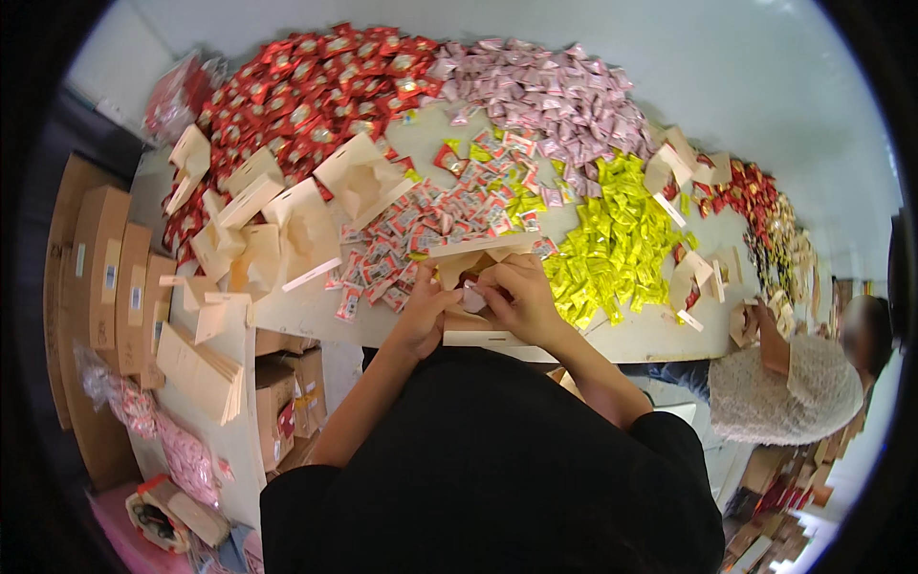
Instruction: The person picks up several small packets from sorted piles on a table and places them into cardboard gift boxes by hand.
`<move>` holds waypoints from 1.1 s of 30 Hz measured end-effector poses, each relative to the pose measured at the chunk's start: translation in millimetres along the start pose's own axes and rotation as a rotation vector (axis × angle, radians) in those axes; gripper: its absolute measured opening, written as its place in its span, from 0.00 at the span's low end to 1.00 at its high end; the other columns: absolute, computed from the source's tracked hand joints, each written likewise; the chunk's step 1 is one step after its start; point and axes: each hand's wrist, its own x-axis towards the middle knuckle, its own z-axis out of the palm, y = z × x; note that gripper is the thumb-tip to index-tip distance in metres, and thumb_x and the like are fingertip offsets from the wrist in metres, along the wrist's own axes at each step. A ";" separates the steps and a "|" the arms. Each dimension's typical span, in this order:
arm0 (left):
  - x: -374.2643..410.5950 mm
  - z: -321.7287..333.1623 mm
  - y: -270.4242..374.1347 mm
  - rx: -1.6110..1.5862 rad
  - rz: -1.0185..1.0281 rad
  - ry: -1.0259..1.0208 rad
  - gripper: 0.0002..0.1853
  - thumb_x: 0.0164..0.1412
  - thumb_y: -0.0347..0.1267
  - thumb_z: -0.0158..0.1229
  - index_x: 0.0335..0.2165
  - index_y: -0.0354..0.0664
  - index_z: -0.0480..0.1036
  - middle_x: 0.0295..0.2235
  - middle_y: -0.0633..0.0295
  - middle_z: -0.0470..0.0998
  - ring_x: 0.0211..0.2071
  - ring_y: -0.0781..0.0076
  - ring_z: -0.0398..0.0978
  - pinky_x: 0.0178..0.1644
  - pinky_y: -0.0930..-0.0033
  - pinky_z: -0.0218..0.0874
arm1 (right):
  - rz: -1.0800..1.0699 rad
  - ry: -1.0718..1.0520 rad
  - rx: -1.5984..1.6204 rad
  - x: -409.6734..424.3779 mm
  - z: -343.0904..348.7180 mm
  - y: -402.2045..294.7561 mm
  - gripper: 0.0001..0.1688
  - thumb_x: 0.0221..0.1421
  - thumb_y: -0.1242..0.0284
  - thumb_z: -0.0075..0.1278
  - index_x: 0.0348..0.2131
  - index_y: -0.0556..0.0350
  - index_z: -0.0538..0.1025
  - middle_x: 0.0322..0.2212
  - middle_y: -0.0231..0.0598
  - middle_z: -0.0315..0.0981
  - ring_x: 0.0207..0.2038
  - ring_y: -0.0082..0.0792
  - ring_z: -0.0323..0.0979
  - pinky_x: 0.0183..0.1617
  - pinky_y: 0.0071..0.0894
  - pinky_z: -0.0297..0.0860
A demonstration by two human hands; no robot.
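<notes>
An open cream paper box (484,336) rests at the table's front edge, close against my body. My left hand (424,310) grips its left side, the thumb reaching over the opening to a small pale wrapped packet (473,298). From the right, my right hand (522,295) pinches that packet between thumb and fingers over the box. Something dark red shows inside, partly covered by my fingers. Just beyond the box lie small white-and-red wrapped packets (423,219). Shiny yellow-green packets (606,244) are heaped to the right of my right hand.
Red packets (315,93) and pale pink packets (549,97) are piled at the back. Open cream boxes (301,229) crowd the left, near stacked flat cartons (197,373) and cardboard boxes (104,265). At right, another person's hand (767,326) works beside more boxes (692,280).
</notes>
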 end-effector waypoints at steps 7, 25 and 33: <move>7.7 8.8 -3.9 0.036 -0.011 -0.075 0.29 0.53 0.19 0.47 0.52 0.46 0.48 0.48 0.54 0.64 0.50 0.63 0.65 0.50 0.60 0.65 | -0.097 0.032 -0.321 -14.3 -12.6 10.3 0.06 0.36 0.72 0.57 0.21 0.50 0.75 0.28 0.32 0.68 0.37 0.36 0.64 0.46 0.39 0.56; 20.8 8.1 -14.8 0.112 0.039 -0.047 0.29 0.51 0.16 0.46 0.51 0.43 0.48 0.50 0.54 0.60 0.51 0.60 0.63 0.51 0.60 0.62 | 0.274 -0.168 -0.437 -49.2 -21.2 8.9 0.12 0.44 0.63 0.53 0.30 0.46 0.77 0.54 0.46 0.53 0.58 0.49 0.50 0.54 0.59 0.52; 31.1 27.2 -20.7 -0.010 -0.041 -0.044 0.26 0.57 0.22 0.44 0.52 0.47 0.48 0.52 0.54 0.58 0.53 0.58 0.61 0.53 0.50 0.61 | 0.655 0.472 0.174 -96.2 -20.8 3.3 0.31 0.48 0.69 0.53 0.51 0.54 0.62 0.50 0.50 0.56 0.49 0.47 0.62 0.47 0.39 0.63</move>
